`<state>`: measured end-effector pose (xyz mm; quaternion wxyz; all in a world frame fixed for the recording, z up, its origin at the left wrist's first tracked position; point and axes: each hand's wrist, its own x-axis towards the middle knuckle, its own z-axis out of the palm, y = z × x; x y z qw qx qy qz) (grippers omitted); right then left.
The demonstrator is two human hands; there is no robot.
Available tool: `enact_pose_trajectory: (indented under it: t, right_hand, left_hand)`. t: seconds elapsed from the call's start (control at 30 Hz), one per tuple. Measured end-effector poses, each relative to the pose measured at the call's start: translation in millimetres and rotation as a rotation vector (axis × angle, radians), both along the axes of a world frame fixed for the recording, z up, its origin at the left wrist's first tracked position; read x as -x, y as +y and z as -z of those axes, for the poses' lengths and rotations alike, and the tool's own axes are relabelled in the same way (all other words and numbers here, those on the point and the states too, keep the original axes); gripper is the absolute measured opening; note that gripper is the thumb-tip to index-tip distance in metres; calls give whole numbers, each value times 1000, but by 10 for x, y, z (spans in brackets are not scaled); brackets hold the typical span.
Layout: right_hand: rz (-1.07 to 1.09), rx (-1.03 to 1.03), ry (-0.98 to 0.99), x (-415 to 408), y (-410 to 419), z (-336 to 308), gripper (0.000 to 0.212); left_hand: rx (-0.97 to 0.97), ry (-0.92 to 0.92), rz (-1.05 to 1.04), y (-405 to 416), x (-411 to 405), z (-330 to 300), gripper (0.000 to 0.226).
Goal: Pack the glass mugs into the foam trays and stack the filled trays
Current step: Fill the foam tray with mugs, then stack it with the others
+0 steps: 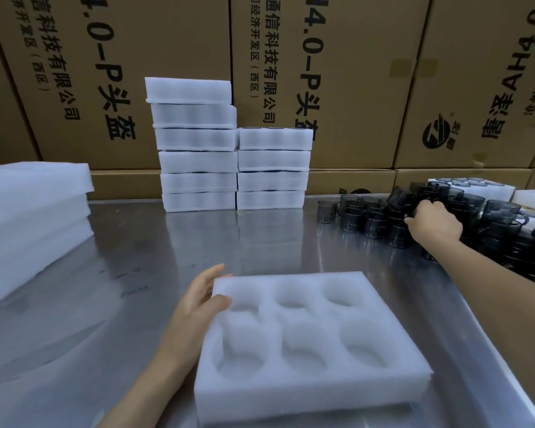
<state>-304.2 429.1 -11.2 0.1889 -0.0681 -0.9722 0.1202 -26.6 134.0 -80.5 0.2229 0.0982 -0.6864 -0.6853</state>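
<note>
- Nearest to me, at the counter's (198, 242) front edge, sits a white foam tray (309, 344) with six round pockets, all of them empty.
- My left hand (198, 301) holds that tray at its far left corner: thumb curled over the top, fingers straight along its side.
- Over at the right edge of the counter lies a crowd of dark glass mugs (371, 217), some upright, some heaped on each other.
- My right hand (433, 220) reaches into that heap, arm stretched out, fingers curled on a tilted mug (399, 196) at the top of the pile.
- Behind the mugs, in the far right corner, another foam tray (473, 185) has mugs in its pockets.
- Along the back edge stand two stacks of filled trays (232, 168) touching side by side, the left one taller.
- On the left edge lies a pile of foam sheets (31, 223).
- Cardboard boxes (352, 72) with printed lettering wall in the back.
</note>
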Motion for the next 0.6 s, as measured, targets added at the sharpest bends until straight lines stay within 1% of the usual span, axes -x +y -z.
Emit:
enact_pose_trajectory:
  t: [0.1,0.2,0.27,0.37,0.43,0.5,0.57,0.6]
  right_hand:
    - [-15,88,141,-80,-67,19,30]
    - [-130,268,289,-303,-196,-62,25]
    - [-233,367,338,-527,-287,-133,24]
    - [-437,480,315,-977,-468,-228,38]
    - [-624,549,225,-1268,-627,-273,39]
    - [-830,586,114,-1515,-800,-280,29]
    - [-1010,505,101,-1699,-955,-235,8]
    - [-1086,438,113,-1782,-1026,-208,4]
  left_hand:
    - [24,5,-11,14,14,8,39]
    - [31,12,-14,21,16,21,39]
    - [40,14,-10,26,19,23,38]
    - [55,14,-3,22,15,11,37]
    - [48,18,-3,28,1,-13,33]
    - [26,27,-17,27,-10,-25,26]
    - [-22,33,-22,30,-18,-47,19]
    - [-60,41,-15,36,-27,-62,17]
